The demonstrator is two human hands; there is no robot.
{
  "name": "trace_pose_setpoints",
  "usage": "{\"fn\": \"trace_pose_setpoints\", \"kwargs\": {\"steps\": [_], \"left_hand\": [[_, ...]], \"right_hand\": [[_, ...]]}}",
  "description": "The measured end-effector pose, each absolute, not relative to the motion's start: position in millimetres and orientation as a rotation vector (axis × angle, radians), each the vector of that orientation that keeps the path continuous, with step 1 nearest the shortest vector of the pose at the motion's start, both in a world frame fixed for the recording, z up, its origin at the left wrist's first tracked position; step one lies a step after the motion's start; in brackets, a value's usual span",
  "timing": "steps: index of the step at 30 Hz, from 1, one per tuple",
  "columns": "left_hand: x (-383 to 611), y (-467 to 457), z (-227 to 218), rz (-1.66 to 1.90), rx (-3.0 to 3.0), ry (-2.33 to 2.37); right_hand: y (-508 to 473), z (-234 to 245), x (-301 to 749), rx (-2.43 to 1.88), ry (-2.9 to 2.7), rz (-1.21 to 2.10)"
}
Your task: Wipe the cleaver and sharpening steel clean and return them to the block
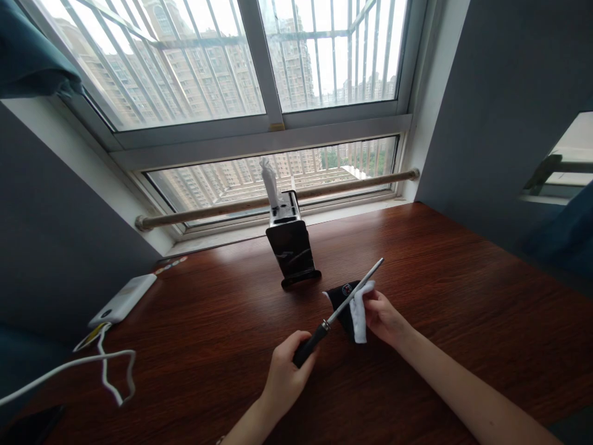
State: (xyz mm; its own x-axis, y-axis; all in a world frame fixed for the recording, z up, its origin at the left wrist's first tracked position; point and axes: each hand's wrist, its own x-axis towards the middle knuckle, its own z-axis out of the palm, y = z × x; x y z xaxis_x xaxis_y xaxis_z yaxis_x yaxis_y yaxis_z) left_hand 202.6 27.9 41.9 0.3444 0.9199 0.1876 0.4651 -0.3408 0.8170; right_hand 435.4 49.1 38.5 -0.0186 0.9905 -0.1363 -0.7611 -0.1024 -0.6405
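My left hand [285, 374] grips the black handle of a sharpening steel [345, 301], whose thin metal rod points up and to the right over the table. Around the upper part of the rod my right hand [382, 315] pinches a white cloth [358, 315]. A small black object [345, 295] with a round emblem lies on the table just behind the rod and cloth. A black knife block [293, 250] stands upright behind them, with a white tissue [269, 180] sticking out of its top.
The dark wooden table [440, 266] runs up to a barred window [278, 80] with a wooden rail [231, 207]. A white power bank [124, 298] with a white cable [92, 361] lies at the left. Grey walls stand on both sides.
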Motion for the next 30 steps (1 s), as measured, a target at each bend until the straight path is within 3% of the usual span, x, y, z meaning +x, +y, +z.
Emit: {"fn": "trace_pose_setpoints", "kwargs": {"steps": [30], "left_hand": [[201.6, 26.6, 40.5, 0.755, 2.002, 1.211]], "right_hand": [[53.5, 38.0, 437.1, -0.67, -0.308, 1.511]]}}
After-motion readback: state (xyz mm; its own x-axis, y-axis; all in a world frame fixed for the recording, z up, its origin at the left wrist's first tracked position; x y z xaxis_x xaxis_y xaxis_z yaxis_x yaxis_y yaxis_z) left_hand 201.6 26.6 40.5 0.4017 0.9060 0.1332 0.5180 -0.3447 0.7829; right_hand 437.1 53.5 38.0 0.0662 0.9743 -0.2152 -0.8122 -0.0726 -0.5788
